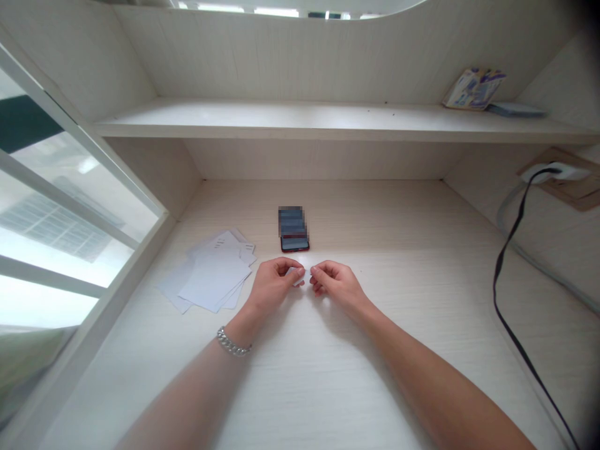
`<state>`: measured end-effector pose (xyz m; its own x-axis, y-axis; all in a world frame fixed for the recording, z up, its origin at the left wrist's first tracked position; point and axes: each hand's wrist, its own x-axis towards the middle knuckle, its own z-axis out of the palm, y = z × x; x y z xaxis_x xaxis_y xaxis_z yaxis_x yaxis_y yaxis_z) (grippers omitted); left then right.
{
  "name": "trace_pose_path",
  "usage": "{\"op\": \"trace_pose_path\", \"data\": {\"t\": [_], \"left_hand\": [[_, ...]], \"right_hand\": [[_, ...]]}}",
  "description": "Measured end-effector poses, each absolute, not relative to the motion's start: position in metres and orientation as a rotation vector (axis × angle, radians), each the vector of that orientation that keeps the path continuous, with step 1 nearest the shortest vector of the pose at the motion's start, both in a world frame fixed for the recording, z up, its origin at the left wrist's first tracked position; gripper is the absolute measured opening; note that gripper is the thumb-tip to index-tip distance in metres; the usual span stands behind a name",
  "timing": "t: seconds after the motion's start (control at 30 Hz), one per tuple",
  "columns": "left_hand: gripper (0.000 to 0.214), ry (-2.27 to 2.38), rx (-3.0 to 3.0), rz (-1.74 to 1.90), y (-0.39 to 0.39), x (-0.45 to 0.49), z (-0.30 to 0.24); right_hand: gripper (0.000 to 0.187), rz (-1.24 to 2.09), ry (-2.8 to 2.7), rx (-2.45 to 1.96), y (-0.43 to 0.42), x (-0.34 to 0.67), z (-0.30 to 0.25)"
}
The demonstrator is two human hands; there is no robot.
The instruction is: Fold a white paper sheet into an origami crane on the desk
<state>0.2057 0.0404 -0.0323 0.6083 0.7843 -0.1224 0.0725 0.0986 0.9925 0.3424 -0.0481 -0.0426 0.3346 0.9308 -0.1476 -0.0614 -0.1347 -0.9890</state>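
Note:
My left hand (pixel 275 280) pinches a small folded-looking piece of white paper (pixel 299 277) between thumb and fingers, just above the desk. From the other side my right hand (pixel 335 281) is closed in a pinch at the paper's right edge; its fingertips hide most of that edge. Behind the hands lies a phone (pixel 294 240) with a dark screen, partly pixelated. To the left of my left hand a loose pile of white paper sheets (pixel 213 272) is spread on the desk, some with small print near the top.
A shelf (pixel 281 119) runs across above the desk (pixel 300 387), with a colourful packet (pixel 473 89) and a flat bluish item (pixel 515 110) at its right end. A black cable (pixel 499 269) hangs from the wall socket (pixel 572 175) on the right. A barred window (pixel 70 206) borders the left side.

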Motion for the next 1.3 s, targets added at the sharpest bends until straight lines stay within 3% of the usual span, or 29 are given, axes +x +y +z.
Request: {"op": "trace_pose_path", "data": {"t": [0.2,0.4,0.73,1.3], "left_hand": [[0.025,0.726,1.444,0.534,0.040,0.205,-0.033],[0.026,0.752,1.444,0.495,0.040,0.206,-0.035],[0.026,0.733,1.477,0.481,0.038,0.206,-0.032],[0.016,0.738,2.148,0.519,0.034,0.200,-0.021]], "right_hand": [[0.026,0.882,-1.081,-1.541,-0.053,0.343,-0.039],[0.031,1.088,-0.865,-1.394,-0.049,0.346,-0.044],[0.021,0.953,-0.995,-1.462,-0.052,0.344,-0.037],[0.014,0.747,-1.307,-1.624,-0.055,0.343,-0.034]]}}
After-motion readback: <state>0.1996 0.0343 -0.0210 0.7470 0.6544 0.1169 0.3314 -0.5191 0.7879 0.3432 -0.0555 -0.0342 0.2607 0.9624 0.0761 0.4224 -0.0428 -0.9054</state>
